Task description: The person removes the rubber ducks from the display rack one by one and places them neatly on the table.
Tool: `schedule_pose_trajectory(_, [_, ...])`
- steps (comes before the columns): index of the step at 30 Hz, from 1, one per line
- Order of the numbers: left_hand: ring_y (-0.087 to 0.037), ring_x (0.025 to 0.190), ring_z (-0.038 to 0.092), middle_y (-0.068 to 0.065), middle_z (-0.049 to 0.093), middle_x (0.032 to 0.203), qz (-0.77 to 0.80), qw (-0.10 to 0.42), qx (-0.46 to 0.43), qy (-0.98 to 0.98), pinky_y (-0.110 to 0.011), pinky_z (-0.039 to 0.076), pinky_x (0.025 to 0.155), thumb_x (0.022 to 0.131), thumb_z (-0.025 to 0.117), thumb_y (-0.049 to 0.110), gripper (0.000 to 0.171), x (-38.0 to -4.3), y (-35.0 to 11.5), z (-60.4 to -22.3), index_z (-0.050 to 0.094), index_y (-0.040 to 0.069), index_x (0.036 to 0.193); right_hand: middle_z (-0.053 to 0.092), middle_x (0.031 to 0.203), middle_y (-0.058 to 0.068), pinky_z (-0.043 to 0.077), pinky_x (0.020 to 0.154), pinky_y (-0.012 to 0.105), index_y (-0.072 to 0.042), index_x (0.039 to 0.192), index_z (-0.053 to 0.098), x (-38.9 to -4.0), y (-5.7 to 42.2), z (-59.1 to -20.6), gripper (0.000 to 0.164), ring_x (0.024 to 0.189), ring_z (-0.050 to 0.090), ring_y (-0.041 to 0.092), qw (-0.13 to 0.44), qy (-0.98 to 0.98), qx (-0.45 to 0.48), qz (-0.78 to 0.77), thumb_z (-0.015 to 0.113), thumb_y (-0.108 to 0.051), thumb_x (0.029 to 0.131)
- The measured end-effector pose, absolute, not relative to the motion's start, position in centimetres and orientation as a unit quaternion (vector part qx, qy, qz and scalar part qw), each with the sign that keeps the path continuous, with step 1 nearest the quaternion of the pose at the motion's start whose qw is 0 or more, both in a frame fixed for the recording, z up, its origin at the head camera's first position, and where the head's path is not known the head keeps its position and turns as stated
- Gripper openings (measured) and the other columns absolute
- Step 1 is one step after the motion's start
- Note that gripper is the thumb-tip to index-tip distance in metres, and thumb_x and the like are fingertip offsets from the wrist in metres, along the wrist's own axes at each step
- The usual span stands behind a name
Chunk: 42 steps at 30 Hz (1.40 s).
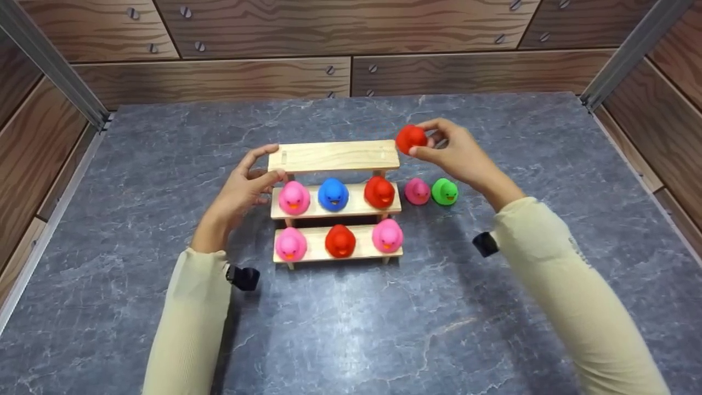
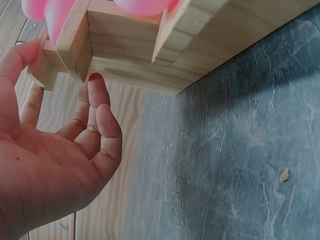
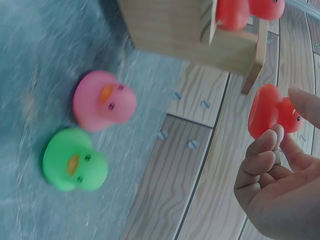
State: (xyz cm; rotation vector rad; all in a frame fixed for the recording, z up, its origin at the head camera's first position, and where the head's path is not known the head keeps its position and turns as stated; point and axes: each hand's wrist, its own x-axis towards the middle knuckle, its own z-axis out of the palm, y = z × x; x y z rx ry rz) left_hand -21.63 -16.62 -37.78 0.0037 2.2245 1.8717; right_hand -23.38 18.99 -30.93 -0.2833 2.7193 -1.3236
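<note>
A red rubber duck (image 1: 411, 139) is pinched between the thumb and fingers of my right hand (image 1: 452, 151), just off the right end of the top tier. My left hand (image 1: 236, 189) grips the left end of that tier, thumb at the front corner and index finger at the back. The three-tier wooden stand (image 1: 334, 156) has a bare top board. On its middle tier sit a pink duck (image 1: 294, 198), a blue duck (image 1: 333, 195) and a red duck (image 1: 379, 192). The bottom tier bears a pink duck (image 1: 290, 244), a red duck (image 1: 340, 241) and another pink duck (image 1: 388, 236).
Right of the stand, a pink duck (image 3: 102, 100) and a green duck (image 3: 75, 160) rest on the grey marbled tabletop (image 1: 329, 323). Wood-patterned panels (image 1: 263, 27) enclose the back and both sides. Each wrist wears a small black camera (image 1: 244, 278).
</note>
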Motion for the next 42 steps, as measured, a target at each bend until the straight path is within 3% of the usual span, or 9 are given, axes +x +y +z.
schedule_pose_trajectory(25, [-0.009, 0.078, 0.055, 0.004, 0.065, 0.097, 0.641, 0.116, 0.000, 0.758, -0.020, 0.045, 0.061, 0.096, 0.061, 0.026, 0.053, -21.7, -16.7, -37.8, 0.040, 0.026, 0.144, 0.051, 0.088, -0.005, 0.041, 0.065, 0.018, 0.002, 0.132, 0.050, -23.3, 25.5, -33.0, 0.052, 0.084, 0.047, 0.008, 0.051, 0.912, -0.062, -0.402, 0.067, -0.024, 0.091])
schedule_pose_trajectory(42, [-0.009, 0.079, 0.054, 0.001, 0.064, 0.100, 0.646, 0.110, 0.001, 0.755, -0.022, 0.045, 0.063, 0.094, 0.063, 0.028, 0.053, -21.6, -16.7, -37.9, 0.042, 0.030, 0.143, 0.051, 0.092, -0.005, 0.043, 0.070, 0.021, 0.001, 0.135, 0.046, -22.7, 29.4, -34.7, 0.057, 0.090, 0.047, 0.011, 0.071, 0.916, -0.022, -0.394, 0.066, -0.032, 0.092])
